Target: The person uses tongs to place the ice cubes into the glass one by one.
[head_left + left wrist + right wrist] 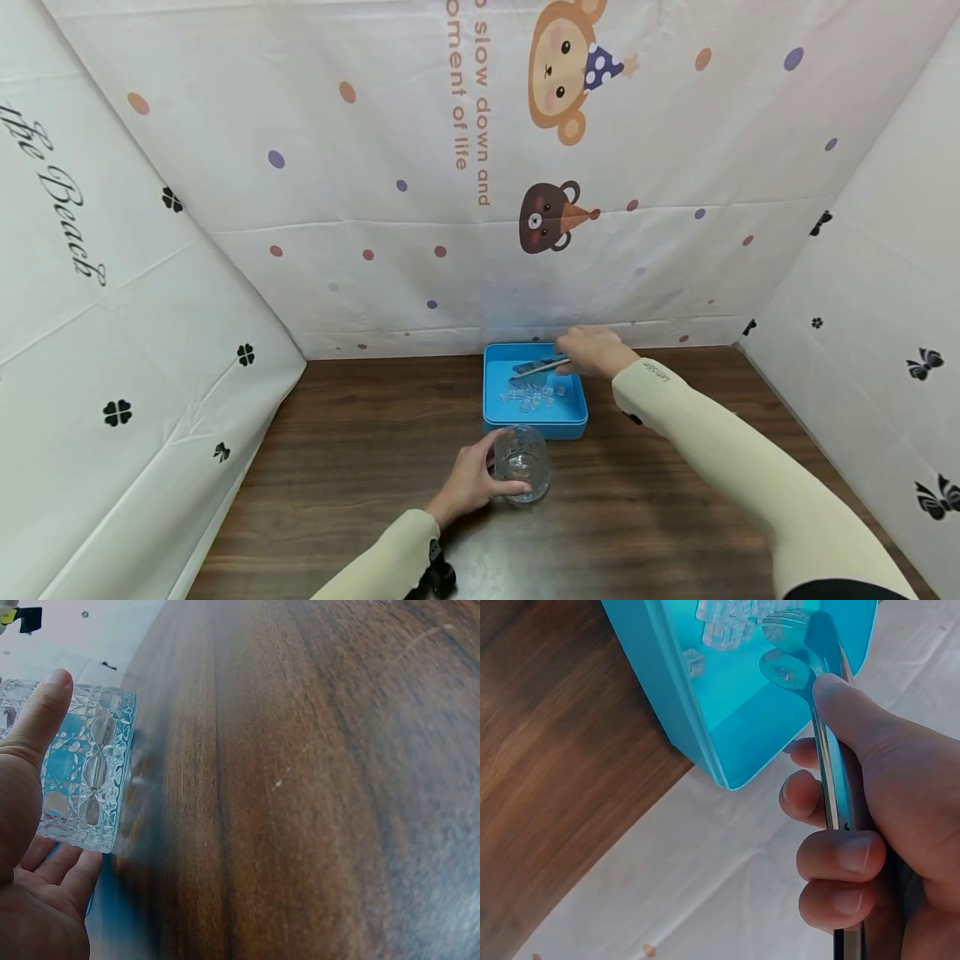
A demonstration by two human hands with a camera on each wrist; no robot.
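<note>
My left hand grips a clear glass on the table, thumb on one side and fingers on the other. A cut pattern covers the glass's wall in the left wrist view. In my right hand are metal tongs, with one spoon-like end and one fork-like end. Those ends reach down into a blue tray, where several clear cubes lie loose. The right wrist view shows the ends close to the cubes; whether they touch any I cannot tell.
The brown wooden table extends to both sides of the glass and tray. Behind the tray rises a white printed cloth wall, with more white cloth at the right and left. The tray stands just behind the glass.
</note>
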